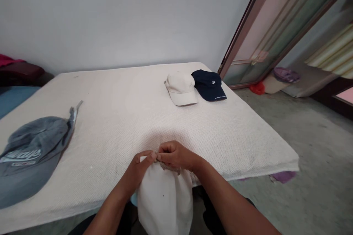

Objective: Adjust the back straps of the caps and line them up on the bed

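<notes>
A white cap [165, 198] hangs at the near edge of the table, low in the middle of the view. My left hand [142, 167] pinches the cap's upper edge at its strap. Right beside it, my right hand [176, 154] is closed on the same strap, fingertips of both hands nearly touching. A loose strap end shows below my right hand. Farther back lie a beige cap [180, 86] and a navy cap [209, 84], side by side and touching. At the left sits a grey-blue cap [35, 150] with its strap sticking up.
A cream textured cover [110, 117] lies over the table, against a pale wall [124, 18]. Dark red and blue items are at the far left. A glass sliding door [264, 29], a red bag [257, 88] and a purple-topped container [286, 75] stand at the right.
</notes>
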